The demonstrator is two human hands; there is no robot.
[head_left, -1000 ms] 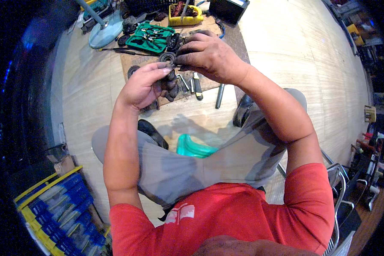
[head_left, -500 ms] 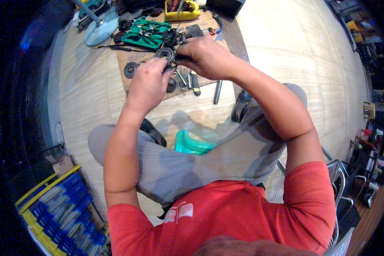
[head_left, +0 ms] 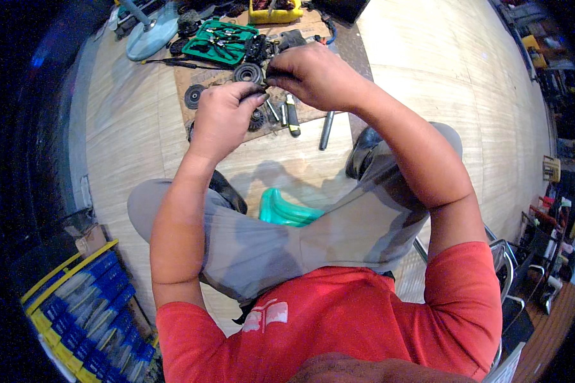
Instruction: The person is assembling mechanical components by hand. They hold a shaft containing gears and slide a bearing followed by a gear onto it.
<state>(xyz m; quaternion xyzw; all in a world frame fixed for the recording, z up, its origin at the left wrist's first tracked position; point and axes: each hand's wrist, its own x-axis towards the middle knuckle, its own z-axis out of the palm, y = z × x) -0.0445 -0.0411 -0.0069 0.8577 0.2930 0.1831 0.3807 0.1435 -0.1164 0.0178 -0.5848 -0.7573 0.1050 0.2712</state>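
Over the cardboard work mat (head_left: 188,75), my left hand (head_left: 220,118) and my right hand (head_left: 316,75) are nearly fingertip to fingertip. Both are closed in a pinch, with darkened fingertips. Something small and dark sits between them, too small to make out. Just beyond my left fingers lies a dark ringed wheel-like part (head_left: 246,73). A dark round disc (head_left: 195,96) lies to the left of that hand. Partly hidden beside my left thumb is a toothed dark part (head_left: 257,119). Below the right hand lie a thin metal rod (head_left: 273,111) and a yellow-and-black utility knife (head_left: 292,118).
An open green tool case (head_left: 220,42) lies at the far side, near a yellow bin (head_left: 276,13). A pale round stand base (head_left: 152,37) is at far left. A metal tube (head_left: 326,131) lies right of the knife. Between my legs is a green plastic seat (head_left: 287,212).
My left fingertips have shifted right, closer to the right hand's, uncovering more of the ringed part's near side. The whole view has moved slightly.
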